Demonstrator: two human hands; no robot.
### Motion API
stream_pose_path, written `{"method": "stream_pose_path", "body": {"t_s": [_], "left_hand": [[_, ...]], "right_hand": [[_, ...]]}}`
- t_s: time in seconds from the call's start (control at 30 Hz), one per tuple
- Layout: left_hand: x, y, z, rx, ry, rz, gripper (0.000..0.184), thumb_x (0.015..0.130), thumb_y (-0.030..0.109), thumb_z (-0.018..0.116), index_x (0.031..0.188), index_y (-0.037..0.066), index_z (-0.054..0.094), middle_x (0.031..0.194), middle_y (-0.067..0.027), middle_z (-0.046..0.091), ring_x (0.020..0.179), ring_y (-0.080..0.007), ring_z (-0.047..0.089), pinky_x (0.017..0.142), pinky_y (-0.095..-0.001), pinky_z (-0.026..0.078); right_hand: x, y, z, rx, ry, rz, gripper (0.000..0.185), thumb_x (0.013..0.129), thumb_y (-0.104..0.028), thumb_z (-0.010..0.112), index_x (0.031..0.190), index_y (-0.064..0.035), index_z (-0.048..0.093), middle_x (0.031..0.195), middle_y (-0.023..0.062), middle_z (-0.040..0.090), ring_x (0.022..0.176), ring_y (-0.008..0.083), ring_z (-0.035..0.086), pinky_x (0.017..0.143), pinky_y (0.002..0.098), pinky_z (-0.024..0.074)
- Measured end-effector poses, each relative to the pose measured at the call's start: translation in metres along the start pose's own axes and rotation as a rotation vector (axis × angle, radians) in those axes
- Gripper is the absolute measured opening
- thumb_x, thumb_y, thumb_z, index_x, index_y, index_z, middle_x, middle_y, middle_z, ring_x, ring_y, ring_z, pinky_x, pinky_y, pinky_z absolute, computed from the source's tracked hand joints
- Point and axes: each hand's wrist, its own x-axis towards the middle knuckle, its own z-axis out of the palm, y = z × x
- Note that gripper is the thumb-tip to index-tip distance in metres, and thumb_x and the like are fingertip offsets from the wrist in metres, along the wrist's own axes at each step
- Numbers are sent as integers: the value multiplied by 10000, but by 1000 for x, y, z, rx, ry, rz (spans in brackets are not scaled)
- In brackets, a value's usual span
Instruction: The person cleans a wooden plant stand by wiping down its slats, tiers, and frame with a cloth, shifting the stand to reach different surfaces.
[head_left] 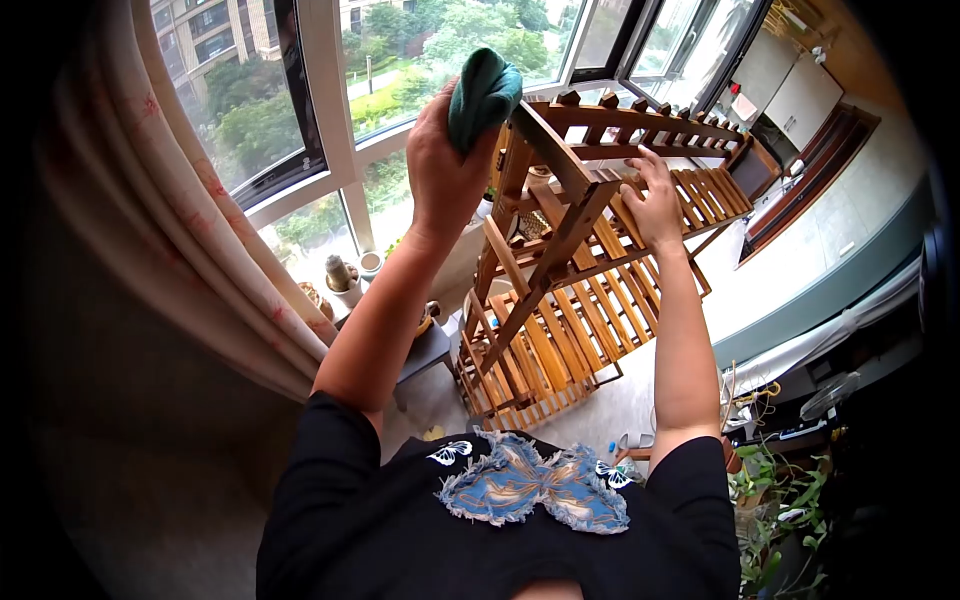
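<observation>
My left hand [447, 185] is raised and closed around a folded green cloth [485, 95]. The cloth is at the top corner of a brown wooden slatted plant stand [560, 150]; whether it presses on the wood I cannot tell. Over the stand's upper slatted shelf [712, 195] is my right hand [657, 205], fingers apart and slightly bent, with nothing seen in it. Its fingertips are close to the upper rail, and contact is unclear. Lower down, a wider slatted shelf [560, 335] spreads out below my hands.
Windows [430, 60] run behind the stand, with a floral curtain [190, 200] at the left. A potted cactus [342, 275] stands near the sill, by a dark small table [425, 350]. Leafy plants [775, 510] are at the lower right.
</observation>
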Motion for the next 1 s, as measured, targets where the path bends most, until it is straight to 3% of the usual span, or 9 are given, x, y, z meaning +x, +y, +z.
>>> {"method": "stream_pose_path", "body": {"t_s": [0.13,0.23,0.33,0.57,0.63,0.77,0.87,0.93,1.0], "left_hand": [[5,13,-5,106,-145,281,419,857,104,766,1264,49,682,1187,-153,732,1081,-323,709,942,-383,547],[7,32,-22,310,-236,382,461,831,110,750,1263,263,704,1280,32,715,1091,-236,703,871,-345,582],[3,49,-31,358,-339,413,460,845,5,725,1269,184,710,1280,-53,716,1144,-289,690,949,-381,557],[15,76,-39,108,-546,416,401,820,48,737,1213,126,730,1181,-67,753,1071,-273,722,932,-375,570],[11,89,-40,13,-627,507,359,858,101,713,1217,100,726,1168,-74,757,1095,-277,719,946,-389,564],[-14,82,-40,77,-488,619,310,895,199,703,1194,146,767,1208,-63,754,1024,-223,731,883,-358,568],[-38,69,-40,61,-343,673,348,808,252,791,1148,176,793,1203,-66,756,855,-174,691,800,-313,565],[-54,54,-44,96,-208,749,337,774,215,808,1105,156,801,1192,-116,752,897,-220,696,782,-320,570],[-64,46,-44,240,-5,705,423,729,308,814,1144,227,798,1241,-57,735,887,-187,677,770,-312,578]], "right_hand": [[-14,-5,-9,-39,26,-18,420,879,-196,712,1273,-61,660,1530,31,485,1319,306,561,1115,445,458],[-24,-12,-20,-81,36,-19,422,874,-206,718,1266,-57,666,1527,17,477,1290,291,582,1086,443,479],[-29,-11,-18,-85,22,1,415,870,-213,721,1254,-63,673,1524,6,468,1267,285,595,1055,446,497],[-27,-7,-16,-92,15,-7,382,871,-237,715,1224,-93,690,1528,5,455,1240,287,610,1024,453,508],[-29,-3,-11,-101,98,-63,363,875,-264,709,1204,-110,703,1455,26,551,1225,285,610,1030,448,501],[-26,8,-6,-115,17,14,334,885,-301,691,1178,-144,726,1191,54,726,1173,276,620,1034,429,491],[-28,4,-8,-99,4,35,325,888,-296,688,1174,-145,725,1210,54,717,1171,269,622,1030,423,493],[-30,2,-8,-91,1,39,323,889,-294,688,1173,-145,724,1209,52,717,1166,268,623,1028,422,493],[-29,1,-8,-84,0,46,321,890,-293,688,1172,-145,724,1208,51,717,1162,267,625,1025,421,494]]}}
